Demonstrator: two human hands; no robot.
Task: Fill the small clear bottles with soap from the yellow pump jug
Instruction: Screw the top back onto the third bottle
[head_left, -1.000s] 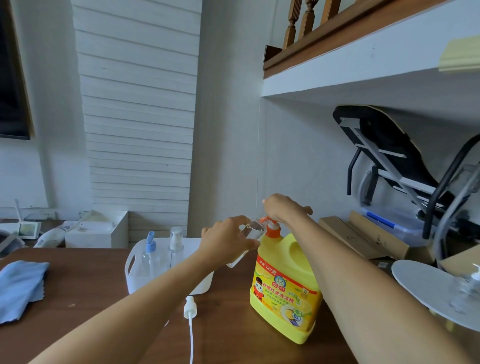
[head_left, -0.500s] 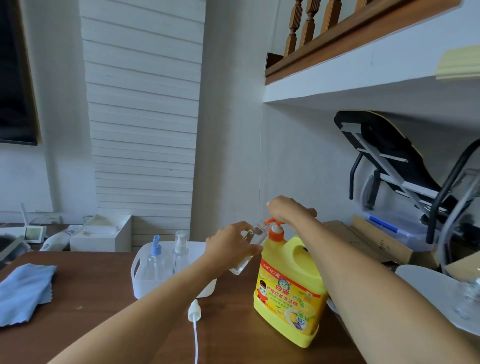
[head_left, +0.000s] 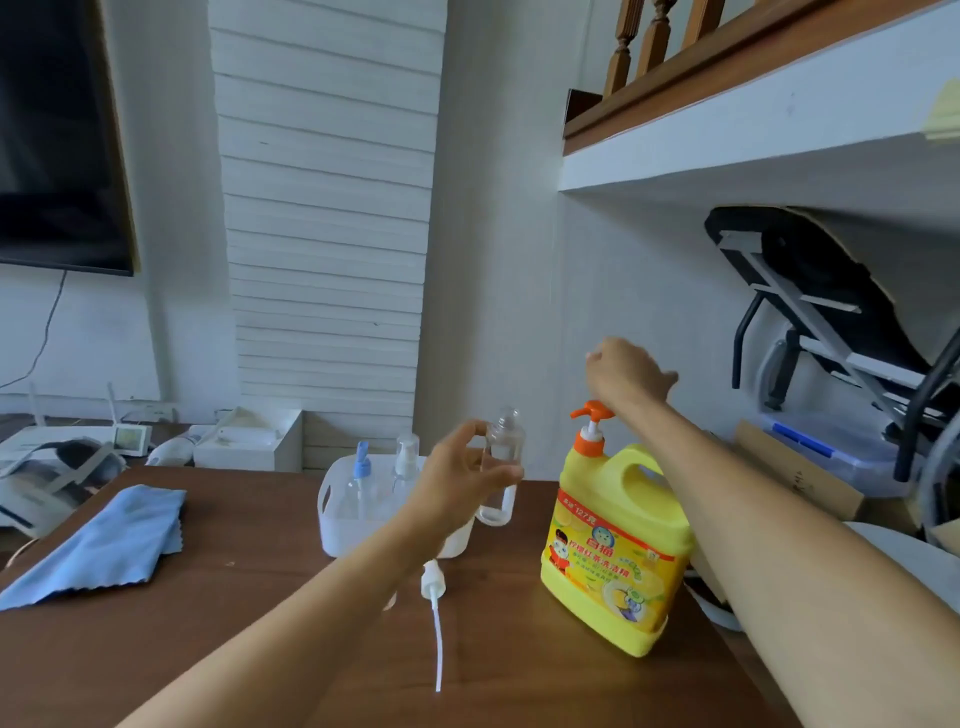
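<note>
The yellow pump jug (head_left: 618, 540) stands on the brown table (head_left: 260, 639) at the right, its orange pump head (head_left: 592, 413) up. My left hand (head_left: 457, 480) holds a small clear bottle (head_left: 500, 467) upright and uncapped, left of the pump spout and apart from it. My right hand (head_left: 623, 374) hovers just above and behind the pump head, fingers loosely curled, holding nothing. A white pump cap with its long tube (head_left: 435, 608) lies on the table in front.
A white tub (head_left: 332, 519) behind my left hand holds a blue-capped bottle (head_left: 360, 483) and a clear-capped one (head_left: 405, 462). A blue cloth (head_left: 104, 540) lies at the left. Boxes and a folded black frame crowd the right side.
My left hand drew the clear bottle back from the spout, leftward, and stood it upright. My right hand lifted off the pump head, which has risen.
</note>
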